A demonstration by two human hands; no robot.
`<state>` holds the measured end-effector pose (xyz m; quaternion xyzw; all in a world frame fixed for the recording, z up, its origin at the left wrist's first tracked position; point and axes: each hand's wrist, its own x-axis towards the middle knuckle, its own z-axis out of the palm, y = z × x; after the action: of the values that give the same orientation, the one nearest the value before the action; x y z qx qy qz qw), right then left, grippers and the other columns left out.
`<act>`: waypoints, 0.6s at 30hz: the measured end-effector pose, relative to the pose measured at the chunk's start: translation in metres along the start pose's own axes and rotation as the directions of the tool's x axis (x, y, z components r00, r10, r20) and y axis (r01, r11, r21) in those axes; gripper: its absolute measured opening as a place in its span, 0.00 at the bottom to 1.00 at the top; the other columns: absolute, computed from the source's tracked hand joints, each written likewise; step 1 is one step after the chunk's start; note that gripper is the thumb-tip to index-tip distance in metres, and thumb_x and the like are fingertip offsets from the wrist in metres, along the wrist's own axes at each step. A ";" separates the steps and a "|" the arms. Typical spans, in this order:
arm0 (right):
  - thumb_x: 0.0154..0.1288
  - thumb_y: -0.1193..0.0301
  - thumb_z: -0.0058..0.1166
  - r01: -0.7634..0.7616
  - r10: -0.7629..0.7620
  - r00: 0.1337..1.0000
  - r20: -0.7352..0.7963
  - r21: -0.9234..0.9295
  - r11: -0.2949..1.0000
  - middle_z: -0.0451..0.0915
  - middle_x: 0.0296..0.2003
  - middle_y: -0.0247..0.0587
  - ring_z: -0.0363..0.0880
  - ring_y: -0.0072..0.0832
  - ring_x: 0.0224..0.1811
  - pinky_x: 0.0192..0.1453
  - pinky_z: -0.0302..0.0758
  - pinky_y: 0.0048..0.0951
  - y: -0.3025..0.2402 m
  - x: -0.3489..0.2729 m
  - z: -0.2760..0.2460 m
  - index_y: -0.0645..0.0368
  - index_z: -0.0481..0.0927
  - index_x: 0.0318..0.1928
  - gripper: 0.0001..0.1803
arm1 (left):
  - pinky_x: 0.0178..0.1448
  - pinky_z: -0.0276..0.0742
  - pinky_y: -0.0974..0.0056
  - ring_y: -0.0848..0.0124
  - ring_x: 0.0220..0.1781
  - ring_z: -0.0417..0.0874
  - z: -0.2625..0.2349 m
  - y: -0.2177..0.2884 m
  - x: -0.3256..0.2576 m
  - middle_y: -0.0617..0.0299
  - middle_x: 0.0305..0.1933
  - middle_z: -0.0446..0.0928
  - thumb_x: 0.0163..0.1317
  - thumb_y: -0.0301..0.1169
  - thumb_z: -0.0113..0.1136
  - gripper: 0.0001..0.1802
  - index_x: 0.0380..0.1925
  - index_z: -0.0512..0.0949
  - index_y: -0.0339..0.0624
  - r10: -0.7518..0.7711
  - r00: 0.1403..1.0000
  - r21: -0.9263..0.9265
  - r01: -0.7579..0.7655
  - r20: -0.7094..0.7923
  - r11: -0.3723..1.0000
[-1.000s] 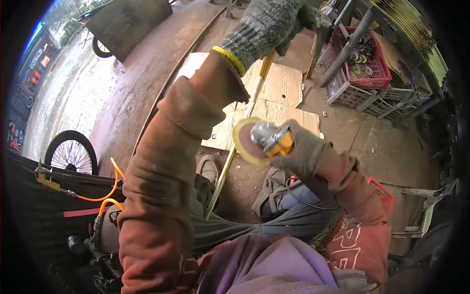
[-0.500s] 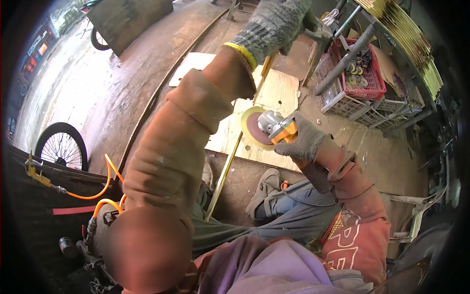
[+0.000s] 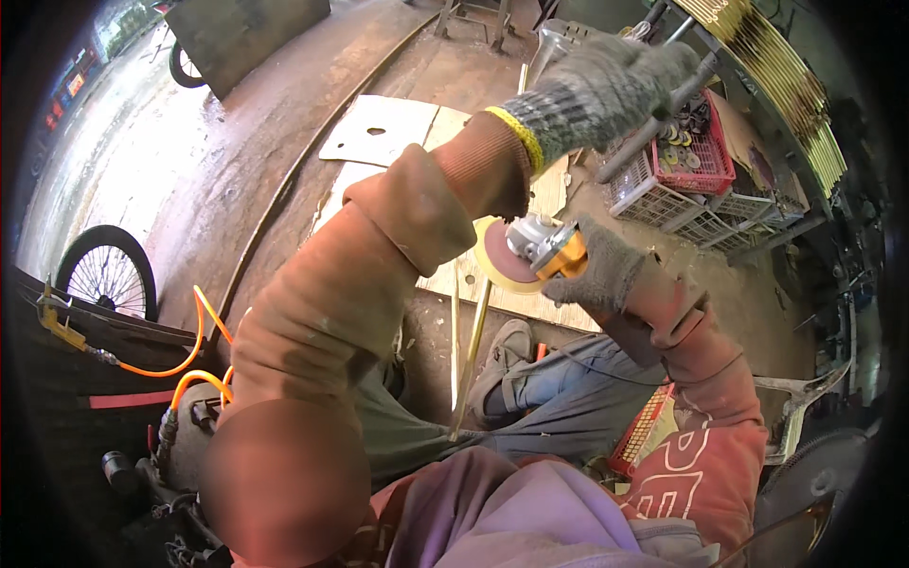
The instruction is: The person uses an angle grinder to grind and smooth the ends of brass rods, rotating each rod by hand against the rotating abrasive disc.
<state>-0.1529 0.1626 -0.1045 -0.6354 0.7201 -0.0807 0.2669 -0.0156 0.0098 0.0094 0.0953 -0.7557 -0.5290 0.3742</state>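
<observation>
A: What do we have in our hands?

B: Our right hand (image 3: 606, 275), in a grey knit glove, is wrapped tight around a small orange grinder (image 3: 542, 248). Its round disc (image 3: 500, 256) faces left and hangs over the pale boards (image 3: 379, 133) on the floor.

A: And the other 1?

B: Our left hand (image 3: 606, 90), gloved the same with a yellow cuff, is raised up and away from us, closed around a grey metal bar (image 3: 653, 118) that runs past the crates. How firmly it grips we cannot tell; the glove hides the fingers.

A: Where is the piece we are working on?

B: A long thin yellowish rod (image 3: 471, 350) stands between our knees, running up from our lap toward the disc. Its upper end sits just below the disc; whether they touch we cannot tell.

A: How far along are we?

B: We judge it barely begun, or paused. We see no sparks and no fresh cut on the rod. The grinding appears to be left to do.

A: What else is around?

B: 2 crates to the right, a red crate (image 3: 701, 156) with small round parts and a white crate (image 3: 653, 194) beside it. An orange hose (image 3: 194, 346) curls on the left near a bicycle wheel (image 3: 106, 273).
</observation>
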 end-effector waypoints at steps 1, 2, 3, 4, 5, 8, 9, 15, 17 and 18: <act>0.45 0.48 0.82 -0.012 0.013 1.000 0.026 -0.013 1.000 0.84 0.48 0.58 0.86 0.49 0.52 0.56 0.81 0.44 -0.012 -0.005 0.000 0.63 0.71 0.56 0.46 | 0.29 0.77 0.61 0.71 0.19 0.76 0.001 0.000 -0.007 0.62 0.21 0.77 0.76 0.60 0.53 0.32 0.45 0.87 0.39 -0.025 0.998 0.030 0.024 0.051 0.999; 0.46 0.48 0.81 -0.025 0.026 0.998 0.051 -0.027 0.999 0.84 0.47 0.59 0.86 0.51 0.52 0.56 0.81 0.44 -0.021 -0.010 0.001 0.63 0.71 0.56 0.46 | 0.43 0.83 0.61 0.69 0.32 0.85 0.013 -0.005 -0.011 0.59 0.29 0.85 0.76 0.62 0.52 0.33 0.42 0.90 0.43 0.132 0.991 -0.042 -0.132 -0.007 0.990; 0.46 0.48 0.81 -0.048 0.051 0.996 0.077 -0.046 0.998 0.84 0.47 0.60 0.86 0.52 0.52 0.56 0.81 0.45 -0.029 -0.018 0.000 0.62 0.70 0.56 0.46 | 0.47 0.82 0.57 0.63 0.36 0.86 0.013 -0.007 -0.012 0.54 0.34 0.86 0.75 0.63 0.51 0.34 0.44 0.89 0.44 0.141 0.989 0.025 -0.142 0.032 0.990; 0.49 0.47 0.79 -0.073 0.093 0.991 0.096 -0.194 0.978 0.85 0.46 0.60 0.87 0.55 0.51 0.54 0.82 0.48 -0.040 -0.029 -0.003 0.62 0.69 0.59 0.47 | 0.51 0.81 0.54 0.58 0.41 0.87 0.016 -0.009 -0.011 0.49 0.39 0.86 0.75 0.64 0.50 0.34 0.45 0.88 0.44 0.147 0.986 0.081 -0.153 0.079 0.985; 0.49 0.47 0.79 -0.066 0.091 0.987 0.130 -0.185 0.980 0.85 0.45 0.60 0.87 0.56 0.51 0.54 0.83 0.48 -0.036 -0.038 0.005 0.61 0.69 0.60 0.47 | 0.56 0.81 0.50 0.52 0.45 0.87 0.019 -0.012 -0.011 0.44 0.44 0.87 0.75 0.65 0.49 0.35 0.47 0.88 0.44 0.151 0.980 0.136 -0.168 0.126 0.976; 0.51 0.46 0.77 0.042 -0.002 0.977 0.211 -0.184 0.982 0.87 0.42 0.58 0.89 0.58 0.47 0.53 0.84 0.49 -0.026 -0.059 0.020 0.59 0.68 0.62 0.47 | 0.49 0.82 0.56 0.61 0.40 0.86 0.020 -0.017 -0.010 0.55 0.38 0.87 0.76 0.60 0.52 0.29 0.51 0.88 0.47 0.286 0.947 0.146 -0.307 0.149 0.940; 0.51 0.47 0.77 0.031 0.012 0.983 0.185 -0.226 0.974 0.87 0.42 0.58 0.89 0.58 0.47 0.52 0.84 0.49 -0.027 -0.060 0.019 0.60 0.68 0.62 0.47 | 0.47 0.82 0.58 0.64 0.38 0.86 0.024 -0.018 -0.009 0.58 0.36 0.86 0.75 0.60 0.55 0.29 0.49 0.88 0.47 0.335 0.927 0.076 -0.351 0.168 0.933; 0.52 0.49 0.77 -0.024 0.026 1.000 0.002 -0.395 0.918 0.87 0.40 0.60 0.88 0.58 0.46 0.51 0.83 0.49 -0.035 -0.043 0.004 0.60 0.68 0.61 0.46 | 0.46 0.81 0.60 0.68 0.38 0.86 0.041 -0.021 -0.012 0.60 0.35 0.86 0.76 0.58 0.55 0.28 0.47 0.89 0.44 0.374 0.898 -0.136 -0.351 0.233 0.926; 0.52 0.48 0.77 -0.064 0.082 0.996 0.023 -0.440 0.896 0.87 0.40 0.60 0.88 0.59 0.46 0.51 0.83 0.50 -0.042 -0.049 0.002 0.61 0.67 0.62 0.46 | 0.46 0.81 0.60 0.68 0.38 0.85 0.045 -0.023 -0.015 0.60 0.35 0.86 0.77 0.57 0.54 0.28 0.47 0.89 0.43 0.345 0.906 -0.173 -0.310 0.245 0.935; 0.51 0.48 0.77 -0.085 0.128 0.989 0.067 -0.444 0.892 0.87 0.40 0.60 0.88 0.59 0.46 0.50 0.83 0.51 -0.050 -0.055 0.001 0.60 0.67 0.62 0.47 | 0.46 0.81 0.59 0.68 0.38 0.85 0.044 -0.024 -0.017 0.60 0.35 0.87 0.77 0.57 0.54 0.28 0.47 0.89 0.43 0.331 0.909 -0.191 -0.288 0.252 0.938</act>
<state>-0.1064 0.2069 -0.0666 -0.6418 0.7401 0.1290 0.1542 -0.0392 0.0405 -0.0267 -0.1302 -0.7648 -0.5260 0.3486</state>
